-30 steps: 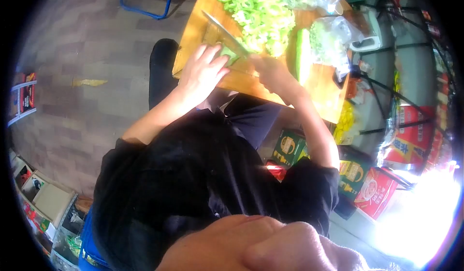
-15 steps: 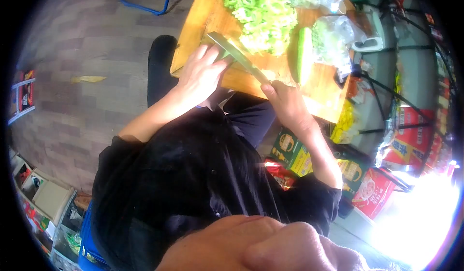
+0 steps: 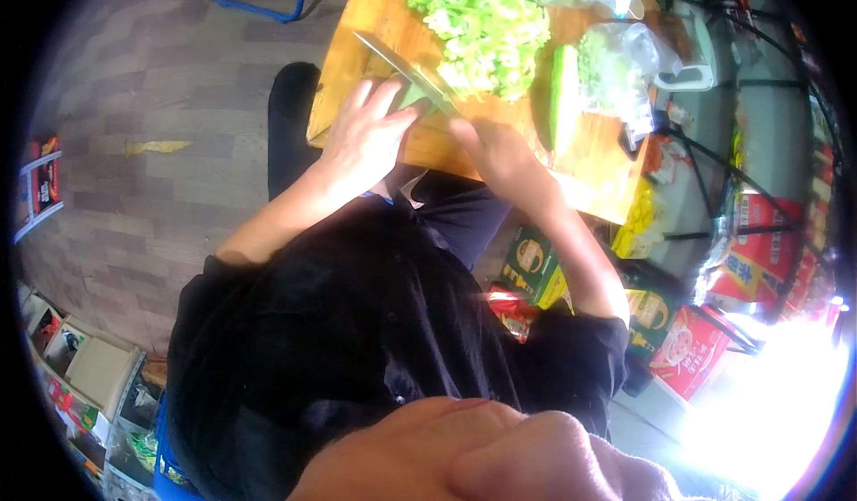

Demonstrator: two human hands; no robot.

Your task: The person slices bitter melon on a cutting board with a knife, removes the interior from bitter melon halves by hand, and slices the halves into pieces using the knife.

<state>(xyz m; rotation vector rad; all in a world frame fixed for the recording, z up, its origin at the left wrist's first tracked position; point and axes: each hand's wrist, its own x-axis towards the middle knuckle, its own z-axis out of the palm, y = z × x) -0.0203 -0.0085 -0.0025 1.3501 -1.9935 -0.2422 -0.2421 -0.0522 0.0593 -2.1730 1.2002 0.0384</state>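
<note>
My right hand [image 3: 504,157] is closed round the handle of a knife [image 3: 393,60], whose long blade slants up and left over a wooden board [image 3: 353,28]. Under and beside the blade, my left hand [image 3: 364,135] presses its fingers on a green vegetable piece [image 3: 412,96], mostly hidden by the hand and knife. A heap of pale green vegetable slices [image 3: 486,37] lies just beyond the blade. To its right rests a long green vegetable that looks like a cucumber [image 3: 562,97].
Clear plastic bags with green contents [image 3: 616,68] lie at the board's right. A black wire rack [image 3: 705,157] with packages stands beyond, and boxes [image 3: 527,260] sit below the board. A blue-legged stool [image 3: 259,10] is on the floor at upper left.
My right hand has moved up and left with the knife, bringing the blade further over the board's left side. My left hand has barely shifted.
</note>
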